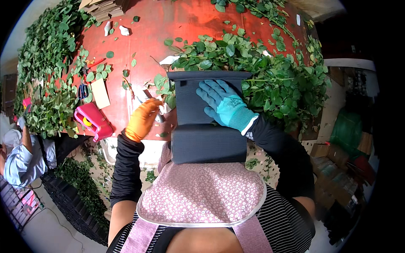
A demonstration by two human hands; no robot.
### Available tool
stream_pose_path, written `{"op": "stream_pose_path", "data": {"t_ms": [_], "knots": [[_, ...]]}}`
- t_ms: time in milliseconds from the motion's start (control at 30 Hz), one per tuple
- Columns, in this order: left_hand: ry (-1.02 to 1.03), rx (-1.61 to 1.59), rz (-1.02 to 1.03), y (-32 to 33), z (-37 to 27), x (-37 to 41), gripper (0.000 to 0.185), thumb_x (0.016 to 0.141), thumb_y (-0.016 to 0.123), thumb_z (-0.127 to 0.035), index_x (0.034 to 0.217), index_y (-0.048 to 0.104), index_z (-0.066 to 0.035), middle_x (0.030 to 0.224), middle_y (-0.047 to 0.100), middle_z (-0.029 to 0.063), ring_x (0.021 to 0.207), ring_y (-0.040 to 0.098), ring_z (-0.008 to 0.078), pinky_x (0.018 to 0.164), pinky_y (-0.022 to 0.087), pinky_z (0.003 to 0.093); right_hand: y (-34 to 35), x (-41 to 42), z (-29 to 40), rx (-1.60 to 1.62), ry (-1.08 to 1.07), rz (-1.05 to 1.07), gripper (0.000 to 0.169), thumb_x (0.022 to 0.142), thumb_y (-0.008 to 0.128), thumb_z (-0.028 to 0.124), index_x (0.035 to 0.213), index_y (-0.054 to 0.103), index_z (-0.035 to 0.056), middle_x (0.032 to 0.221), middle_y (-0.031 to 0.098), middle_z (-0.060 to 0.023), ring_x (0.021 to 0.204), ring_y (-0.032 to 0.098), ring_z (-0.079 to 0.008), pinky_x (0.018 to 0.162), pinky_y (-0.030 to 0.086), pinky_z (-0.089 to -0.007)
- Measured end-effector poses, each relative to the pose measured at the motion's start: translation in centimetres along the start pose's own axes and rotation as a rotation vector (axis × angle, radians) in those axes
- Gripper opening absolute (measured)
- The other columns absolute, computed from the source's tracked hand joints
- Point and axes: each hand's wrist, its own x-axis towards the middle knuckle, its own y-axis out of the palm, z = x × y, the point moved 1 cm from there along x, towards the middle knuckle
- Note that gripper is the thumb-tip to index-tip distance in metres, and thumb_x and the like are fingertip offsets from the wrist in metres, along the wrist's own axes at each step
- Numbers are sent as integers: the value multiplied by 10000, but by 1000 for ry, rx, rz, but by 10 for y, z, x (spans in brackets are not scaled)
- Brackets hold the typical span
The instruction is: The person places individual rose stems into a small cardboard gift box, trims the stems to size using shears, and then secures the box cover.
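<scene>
My right hand, in a teal coated glove, lies flat on a black ribbed sheet with its fingers spread slightly. The sheet drapes over the front edge of the red table and has a folded strip along its far side. To the left of the sheet, my left hand wears an orange rubber glove. Its thumb and fingers are curled near each other, and whether anything is between them is not clear. Just beyond its fingertips are a grey-handled tool, partly hidden, and a crumpled white scrap.
Leafy green stems pile up on the right, more on the left. A pink tape dispenser, dark-handled scissors, red-handled pruners and a cream card lie left on the red table. A co-worker is at far left.
</scene>
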Motion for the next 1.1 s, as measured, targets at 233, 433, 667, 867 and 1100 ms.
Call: {"op": "stream_pose_path", "data": {"t_ms": [233, 433, 667, 867, 1100], "knots": [[-352, 744, -623, -91, 121, -43, 300, 819, 714, -205, 1053, 653, -28, 1145, 638, 201, 1033, 619, 398, 880, 502, 465, -15, 9, 8, -1, -24, 24, 604, 887, 602, 286, 1429, 470, 54, 1508, 418, -156, 1410, 358, -310, 1181, 224, -473], [-733, 840, -763, -136, 186, 7, 847, 641, 869, -482, 1196, 478, 23, 1194, 592, 252, 1078, 605, 404, 900, 513, 441, -15, 12, 11, -81, 19, 149, 614, 908, 572, 302, 1449, 442, 44, 1515, 406, -163, 1436, 323, -300, 1205, 181, -462], [-727, 762, -740, -164, 232, -7, 358, 796, 626, -146, 1113, 503, -36, 988, 659, 259, 956, 646, 448, 841, 521, 521, -21, 12, 11, -44, 0, 117, 612, 913, 575, 316, 1449, 446, 52, 1518, 409, -151, 1420, 351, -306, 1201, 193, -458], [-180, -240, -960, -160, 188, -44, 260, 926, 565, -30, 1166, 652, 15, 1078, 701, 73, 992, 650, 178, 867, 508, 311, -12, 7, 6, -10, 17, 88, 598, 924, 562, 305, 1459, 438, 69, 1537, 389, -140, 1426, 347, -295, 1201, 188, -448], [-416, -934, 33, -13, -69, -6, 316, 930, 652, -168, 1185, 619, 18, 1046, 653, 43, 918, 606, 132, 828, 493, 296, -8, 3, 0, -104, -63, 149, 698, 849, 622, 398, 1420, 477, 23, 1437, 473, -233, 1395, 366, -371, 1206, 165, -478]]}}
